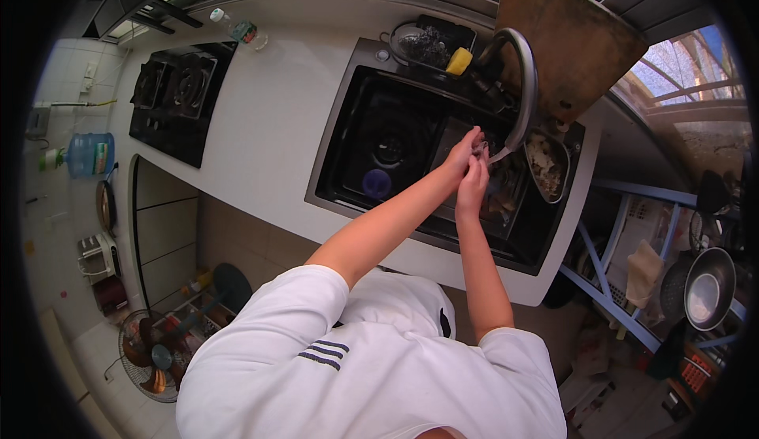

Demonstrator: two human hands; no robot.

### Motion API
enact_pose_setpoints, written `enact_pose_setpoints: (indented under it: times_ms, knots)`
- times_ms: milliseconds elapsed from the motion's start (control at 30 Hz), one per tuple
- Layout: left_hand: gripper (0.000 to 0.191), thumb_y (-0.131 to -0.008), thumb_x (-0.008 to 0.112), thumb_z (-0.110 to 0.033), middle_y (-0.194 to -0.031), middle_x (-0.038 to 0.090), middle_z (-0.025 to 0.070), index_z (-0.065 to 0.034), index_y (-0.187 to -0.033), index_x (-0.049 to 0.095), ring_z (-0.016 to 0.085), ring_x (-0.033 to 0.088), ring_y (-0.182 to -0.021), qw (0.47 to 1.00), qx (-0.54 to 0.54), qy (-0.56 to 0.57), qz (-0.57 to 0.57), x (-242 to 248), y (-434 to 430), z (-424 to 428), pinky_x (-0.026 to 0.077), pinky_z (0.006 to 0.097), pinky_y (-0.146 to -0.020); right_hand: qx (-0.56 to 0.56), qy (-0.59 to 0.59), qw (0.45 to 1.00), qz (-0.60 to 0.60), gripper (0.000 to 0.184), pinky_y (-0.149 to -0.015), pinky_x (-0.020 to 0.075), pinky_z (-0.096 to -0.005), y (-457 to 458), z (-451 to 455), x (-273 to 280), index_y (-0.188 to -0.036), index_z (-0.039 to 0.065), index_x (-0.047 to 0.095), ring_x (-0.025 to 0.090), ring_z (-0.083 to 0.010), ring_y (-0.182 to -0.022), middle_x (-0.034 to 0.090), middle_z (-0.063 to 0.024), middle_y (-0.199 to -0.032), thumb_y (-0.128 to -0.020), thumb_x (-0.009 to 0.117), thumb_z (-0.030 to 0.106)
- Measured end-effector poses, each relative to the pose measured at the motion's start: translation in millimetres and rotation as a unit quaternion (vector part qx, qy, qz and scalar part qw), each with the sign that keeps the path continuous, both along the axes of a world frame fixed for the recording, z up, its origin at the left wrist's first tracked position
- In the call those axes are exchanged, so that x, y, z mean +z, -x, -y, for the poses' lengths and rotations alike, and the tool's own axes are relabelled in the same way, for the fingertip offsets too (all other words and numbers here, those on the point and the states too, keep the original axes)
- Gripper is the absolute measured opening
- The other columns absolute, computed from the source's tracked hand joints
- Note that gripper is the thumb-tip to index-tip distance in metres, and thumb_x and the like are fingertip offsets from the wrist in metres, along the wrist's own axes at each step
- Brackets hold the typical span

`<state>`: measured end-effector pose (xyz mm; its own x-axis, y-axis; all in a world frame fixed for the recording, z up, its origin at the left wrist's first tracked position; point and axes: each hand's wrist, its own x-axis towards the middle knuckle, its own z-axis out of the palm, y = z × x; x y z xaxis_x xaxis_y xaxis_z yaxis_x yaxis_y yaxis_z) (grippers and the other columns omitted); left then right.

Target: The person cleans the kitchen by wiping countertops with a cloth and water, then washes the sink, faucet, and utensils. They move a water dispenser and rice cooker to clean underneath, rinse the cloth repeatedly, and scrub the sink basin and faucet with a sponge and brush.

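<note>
My left hand [463,150] and my right hand [473,179] are together over the black sink [370,107], close to running water [501,155]. The water comes from a curved metal faucet [528,89] on the right. Between my palms is a small greyish patch; whether it is a held object or wet fingers is too small to tell. Beneath my hands sits a dark inset tray [453,134], with some blurred scraps [503,199] to the right of them. A purple-blue round object [376,183] lies in the left part of the basin, near the drain [389,150].
A corner strainer of food scraps [544,163] hangs at the sink's right. Behind stand a yellow sponge [459,61], metal scourers [424,45] and a large wooden board [563,42]. Leftward are a plastic bottle [242,30] and a gas hob [181,98]. A blue rack [616,288] stands right.
</note>
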<state>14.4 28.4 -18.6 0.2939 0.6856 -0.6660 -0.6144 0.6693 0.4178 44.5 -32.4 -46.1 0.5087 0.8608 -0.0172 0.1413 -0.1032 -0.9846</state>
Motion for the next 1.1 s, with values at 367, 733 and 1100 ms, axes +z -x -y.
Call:
enact_pose_setpoints:
  times_ms: [367, 733, 1100]
  knots:
    - [0.028, -0.098, 0.048, -0.027, -0.12, 0.061, 0.0103, -0.0093, -0.117, 0.057, 0.028, 0.058, -0.109, 0.99, 0.015, 0.139, -0.011, -13, 74, 38, 0.048, 0.0502, -0.093, -0.064, -0.061, 0.994, 0.064, 0.034, -0.095, 0.0452, -0.037, -12, -9, -14, -0.126, 0.004, 0.056, 0.06, -0.0292, -0.109, 0.061, -0.0176, -0.119, -0.098, 0.058, 0.024]
    - [0.033, -0.093, 0.051, -0.029, -0.113, 0.058, 0.012, -0.0066, -0.117, 0.052, 0.026, 0.057, -0.098, 0.95, 0.226, 0.203, -0.068, -15, 285, 84, 0.05, 0.0389, -0.081, 0.354, 0.118, 0.864, 0.338, 0.02, -0.077, 0.0551, -0.0421, 122, -55, -116, -0.097, 0.005, 0.066, 0.064, -0.0302, -0.098, 0.066, -0.0122, -0.096, -0.077, 0.067, 0.006]
    - [0.036, -0.092, 0.049, -0.03, -0.11, 0.058, 0.0142, -0.0046, -0.117, 0.053, 0.027, 0.057, -0.095, 0.945, 0.217, 0.243, 0.002, -31, 305, 110, 0.05, 0.0386, -0.079, 0.286, 0.158, 0.911, 0.252, 0.009, -0.066, 0.0547, -0.0399, 121, -65, -122, -0.077, 0.004, 0.068, 0.069, -0.0291, -0.073, 0.068, -0.0131, -0.078, -0.073, 0.07, 0.012]
